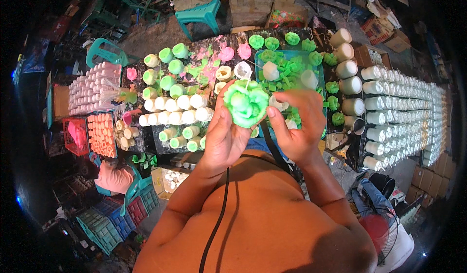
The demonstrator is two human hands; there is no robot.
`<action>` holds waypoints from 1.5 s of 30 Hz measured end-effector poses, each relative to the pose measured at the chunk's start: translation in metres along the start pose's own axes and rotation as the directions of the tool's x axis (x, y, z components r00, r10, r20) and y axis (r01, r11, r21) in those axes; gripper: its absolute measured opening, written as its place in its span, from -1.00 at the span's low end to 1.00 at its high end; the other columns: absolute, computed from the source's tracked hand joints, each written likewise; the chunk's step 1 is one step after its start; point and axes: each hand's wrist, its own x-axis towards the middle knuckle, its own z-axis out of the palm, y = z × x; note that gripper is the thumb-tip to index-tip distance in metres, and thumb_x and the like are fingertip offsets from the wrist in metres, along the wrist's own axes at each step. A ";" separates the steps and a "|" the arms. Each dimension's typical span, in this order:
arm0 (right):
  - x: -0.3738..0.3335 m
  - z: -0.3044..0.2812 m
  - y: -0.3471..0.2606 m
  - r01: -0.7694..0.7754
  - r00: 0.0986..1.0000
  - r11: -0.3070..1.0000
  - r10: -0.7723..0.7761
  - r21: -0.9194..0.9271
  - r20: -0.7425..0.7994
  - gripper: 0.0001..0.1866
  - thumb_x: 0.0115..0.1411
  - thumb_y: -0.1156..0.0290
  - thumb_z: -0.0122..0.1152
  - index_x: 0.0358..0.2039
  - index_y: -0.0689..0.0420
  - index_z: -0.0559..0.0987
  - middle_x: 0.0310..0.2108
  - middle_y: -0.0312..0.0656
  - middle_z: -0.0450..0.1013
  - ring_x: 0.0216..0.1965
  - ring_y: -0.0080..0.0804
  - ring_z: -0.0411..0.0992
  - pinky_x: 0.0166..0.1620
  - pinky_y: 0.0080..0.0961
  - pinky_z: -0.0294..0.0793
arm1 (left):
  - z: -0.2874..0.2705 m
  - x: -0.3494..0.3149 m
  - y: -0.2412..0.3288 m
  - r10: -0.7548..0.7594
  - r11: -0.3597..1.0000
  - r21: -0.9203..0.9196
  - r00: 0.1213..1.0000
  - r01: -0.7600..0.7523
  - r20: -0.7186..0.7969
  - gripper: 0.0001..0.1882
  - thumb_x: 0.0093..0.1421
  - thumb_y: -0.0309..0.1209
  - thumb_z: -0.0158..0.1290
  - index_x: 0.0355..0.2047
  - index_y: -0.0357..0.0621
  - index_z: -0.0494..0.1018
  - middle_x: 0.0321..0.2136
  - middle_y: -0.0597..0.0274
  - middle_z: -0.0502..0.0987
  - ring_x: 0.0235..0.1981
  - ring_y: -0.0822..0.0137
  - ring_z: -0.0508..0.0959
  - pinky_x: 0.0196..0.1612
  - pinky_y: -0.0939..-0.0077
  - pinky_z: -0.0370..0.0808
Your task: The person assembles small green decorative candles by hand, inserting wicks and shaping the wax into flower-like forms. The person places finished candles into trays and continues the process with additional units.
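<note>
A bright green flower-shaped candle [246, 103] with ruffled petals and a pale wick sits in my left hand [224, 134], whose fingers and thumb close around its left side and underside. My right hand [300, 126] is at the candle's right edge, thumb tip close to the petals; whether it touches I cannot tell. Its thumb and forefinger are apart, and the upper fingers are blurred. A whitish patch shows between them, too unclear to name. Behind the hands lies a teal tray [319, 73] with green wax pieces [292, 69] and white cups [270, 71].
Green flower shapes [292, 38] ring the tray. Left on the dark table stand white cylinders [176, 117], green-topped cups [166, 83] and pink and green scraps [202, 61]. Large cream cylinders [348, 69] and rows of white candles [404, 112] stand right. A teal chair [199, 17] is beyond.
</note>
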 end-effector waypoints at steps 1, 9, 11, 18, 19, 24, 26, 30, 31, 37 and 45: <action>0.003 0.001 -0.002 -0.001 1.000 1.000 0.001 0.006 -0.017 -0.70 0.05 0.45 0.48 -0.17 0.07 0.63 -0.28 -0.23 0.55 -0.25 -0.22 0.48 -0.09 -0.27 0.32 | 0.000 0.000 0.000 0.004 1.000 0.009 1.000 -0.004 0.003 -0.27 0.48 -0.08 -0.07 0.48 -0.06 -0.10 0.38 0.04 0.20 0.39 0.10 0.28 0.42 0.08 0.23; 0.013 0.006 -0.001 0.064 0.997 0.997 -0.065 -0.031 -0.035 -0.76 0.02 0.49 0.48 -0.28 0.04 0.62 -0.37 -0.28 0.55 -0.30 -0.25 0.48 -0.12 -0.28 0.30 | 0.002 0.001 0.000 0.018 0.999 0.049 1.000 -0.018 -0.009 -0.26 0.47 -0.07 -0.04 0.46 -0.09 -0.08 0.35 0.09 0.24 0.38 0.16 0.29 0.42 0.18 0.24; 0.013 0.007 -0.001 0.065 0.997 0.997 -0.066 -0.030 -0.037 -0.76 0.01 0.50 0.48 -0.30 0.04 0.62 -0.38 -0.28 0.54 -0.31 -0.25 0.48 -0.12 -0.29 0.30 | 0.002 0.001 0.001 0.022 0.998 0.058 1.000 -0.021 -0.013 -0.26 0.47 -0.07 -0.05 0.46 -0.09 -0.08 0.34 0.09 0.24 0.38 0.17 0.29 0.42 0.21 0.24; 0.013 0.008 -0.001 0.062 0.997 0.998 -0.063 -0.015 -0.044 -0.77 0.00 0.50 0.49 -0.32 0.05 0.62 -0.39 -0.29 0.54 -0.31 -0.26 0.48 -0.12 -0.30 0.29 | -0.001 0.001 0.000 0.011 0.999 0.038 1.000 -0.011 -0.005 -0.27 0.48 -0.08 -0.05 0.47 -0.09 -0.08 0.32 0.10 0.26 0.34 0.20 0.32 0.36 0.26 0.32; 0.013 0.008 -0.001 0.064 0.997 0.998 -0.064 -0.014 -0.046 -0.77 0.00 0.50 0.49 -0.32 0.05 0.62 -0.39 -0.29 0.54 -0.30 -0.26 0.48 -0.11 -0.30 0.29 | 0.000 0.001 0.000 0.010 0.999 0.038 1.000 -0.010 -0.010 -0.27 0.48 -0.08 -0.05 0.47 -0.09 -0.08 0.32 0.10 0.26 0.34 0.20 0.33 0.35 0.26 0.32; 0.012 0.006 0.003 0.069 0.997 0.997 -0.070 -0.029 -0.013 -0.73 0.01 0.43 0.51 -0.26 0.04 0.61 -0.36 -0.27 0.54 -0.27 -0.23 0.48 -0.09 -0.28 0.30 | 0.001 0.002 -0.001 0.015 0.999 0.042 1.000 -0.014 -0.020 -0.27 0.48 -0.08 -0.05 0.46 -0.10 -0.08 0.32 0.09 0.26 0.34 0.20 0.33 0.35 0.26 0.33; 0.010 0.002 0.005 0.027 0.999 1.000 -0.027 -0.003 0.027 -0.59 -0.02 0.35 0.54 -0.14 0.05 0.59 -0.29 -0.23 0.54 -0.21 -0.18 0.48 -0.05 -0.26 0.31 | 0.004 0.002 -0.001 0.024 0.999 0.046 1.000 -0.023 -0.017 -0.27 0.48 -0.09 -0.05 0.46 -0.11 -0.08 0.32 0.08 0.26 0.34 0.20 0.33 0.35 0.27 0.33; 0.012 -0.006 0.000 -0.154 0.969 0.983 0.131 0.101 0.209 -0.16 -0.13 0.19 0.62 0.18 0.10 0.45 -0.07 -0.10 0.53 -0.05 -0.03 0.47 0.04 -0.18 0.37 | 0.005 0.005 -0.002 -0.003 0.996 0.089 1.000 0.005 -0.018 -0.29 0.47 -0.14 -0.02 0.46 -0.09 -0.05 0.33 0.07 0.26 0.32 0.20 0.35 0.34 0.28 0.33; 0.012 -0.006 0.000 -0.177 0.955 0.979 0.145 0.104 0.260 -0.09 -0.15 0.17 0.62 0.22 0.11 0.41 -0.03 -0.07 0.52 -0.02 0.00 0.47 0.05 -0.16 0.38 | 0.003 0.006 -0.003 -0.021 0.993 0.117 1.000 0.022 -0.012 -0.30 0.47 -0.16 -0.01 0.45 -0.08 -0.04 0.32 0.07 0.27 0.31 0.20 0.36 0.34 0.28 0.33; 0.015 -0.007 0.007 -0.185 0.882 0.982 0.182 -0.035 0.434 -0.09 -0.13 0.17 0.56 0.26 0.10 0.39 0.01 -0.02 0.51 0.03 0.04 0.48 0.06 -0.10 0.40 | -0.010 0.011 -0.017 -0.098 0.995 0.021 0.994 0.097 0.046 -0.35 0.44 -0.35 0.02 0.44 -0.03 0.00 0.30 0.11 0.28 0.33 0.21 0.32 0.34 0.27 0.31; 0.019 0.004 0.039 -0.313 0.822 0.949 0.293 -0.042 0.488 -0.27 -0.11 0.18 0.52 0.09 0.13 0.48 -0.04 0.01 0.52 -0.03 0.11 0.51 0.00 -0.07 0.49 | -0.023 0.037 -0.030 -0.218 0.971 0.105 0.976 0.216 0.007 -0.23 0.41 -0.20 0.00 0.48 -0.07 -0.11 0.37 0.09 0.19 0.40 0.11 0.24 0.41 0.06 0.21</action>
